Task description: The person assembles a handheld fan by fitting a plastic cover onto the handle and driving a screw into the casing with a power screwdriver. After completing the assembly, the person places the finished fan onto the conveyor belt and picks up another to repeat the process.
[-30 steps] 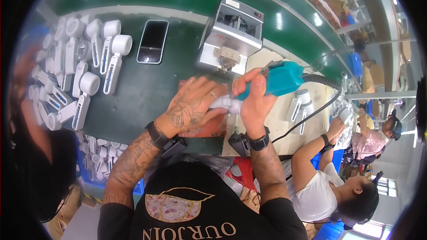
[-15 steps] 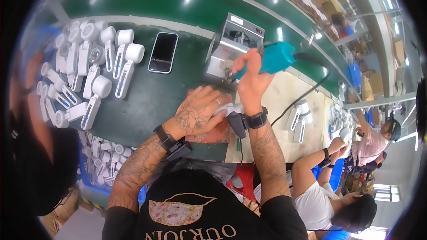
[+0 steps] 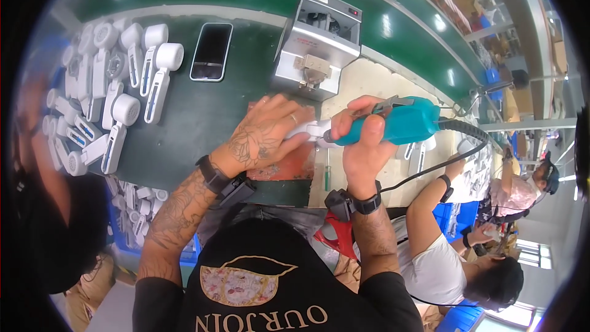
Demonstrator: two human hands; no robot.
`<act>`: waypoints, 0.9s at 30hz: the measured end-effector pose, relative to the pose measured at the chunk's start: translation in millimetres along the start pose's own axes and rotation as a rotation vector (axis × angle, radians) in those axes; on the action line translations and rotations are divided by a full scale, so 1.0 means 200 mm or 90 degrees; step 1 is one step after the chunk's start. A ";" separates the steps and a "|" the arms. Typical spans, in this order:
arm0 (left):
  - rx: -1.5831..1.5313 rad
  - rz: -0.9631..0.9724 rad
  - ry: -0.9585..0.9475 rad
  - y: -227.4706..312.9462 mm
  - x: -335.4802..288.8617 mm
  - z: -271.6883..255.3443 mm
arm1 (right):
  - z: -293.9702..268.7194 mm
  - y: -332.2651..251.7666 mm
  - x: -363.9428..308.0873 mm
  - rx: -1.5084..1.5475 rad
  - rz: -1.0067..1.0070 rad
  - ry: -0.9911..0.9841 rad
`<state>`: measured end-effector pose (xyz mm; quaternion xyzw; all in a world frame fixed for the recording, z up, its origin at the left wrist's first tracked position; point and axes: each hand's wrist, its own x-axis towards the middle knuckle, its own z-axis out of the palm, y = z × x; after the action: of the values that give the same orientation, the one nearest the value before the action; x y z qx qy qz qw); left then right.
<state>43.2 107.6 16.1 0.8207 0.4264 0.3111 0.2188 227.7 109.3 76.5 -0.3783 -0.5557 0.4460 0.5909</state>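
My right hand (image 3: 365, 154) is wrapped round a teal electric screwdriver (image 3: 409, 124), which lies nearly level with its tip pointing left. That tip meets or almost meets a white plastic piece (image 3: 308, 130); I cannot tell whether it touches. Closed over this piece, my left hand (image 3: 261, 135) hides most of its shape. Under the left hand lies a reddish-brown mat (image 3: 279, 172). Just beyond both hands stands a grey metal box-shaped machine (image 3: 313, 43) with an open top and a small fitting on its front.
Many white round-headed handles (image 3: 120, 117) crowd the left of the green table, near a phone (image 3: 212, 52). A blue bin (image 3: 190, 252) of white parts sits below. A green-handled screwdriver (image 3: 327, 178) lies by my right wrist. The black cable (image 3: 430, 172) loops right, near a co-worker (image 3: 430, 264).
My right hand has brought the electric screwdriver from the machine's front down and toward me, turning its tip to the white piece. My left hand still holds that piece over the mat.
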 end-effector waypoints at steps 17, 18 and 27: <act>-0.006 0.072 0.081 -0.01 0.00 0.02 | -0.05 0.17 -0.05 0.107 -0.026 0.018; 0.019 0.099 0.094 -0.02 -0.01 0.02 | -0.04 0.16 -0.05 0.101 -0.024 0.005; -0.030 0.008 0.187 0.07 -0.26 -0.16 | -0.02 -0.20 -0.14 0.289 -0.108 0.027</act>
<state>5.8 60.6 30.5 0.7636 0.4410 0.4393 0.1715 236.7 69.8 104.8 -0.1970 -0.4590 0.4999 0.7075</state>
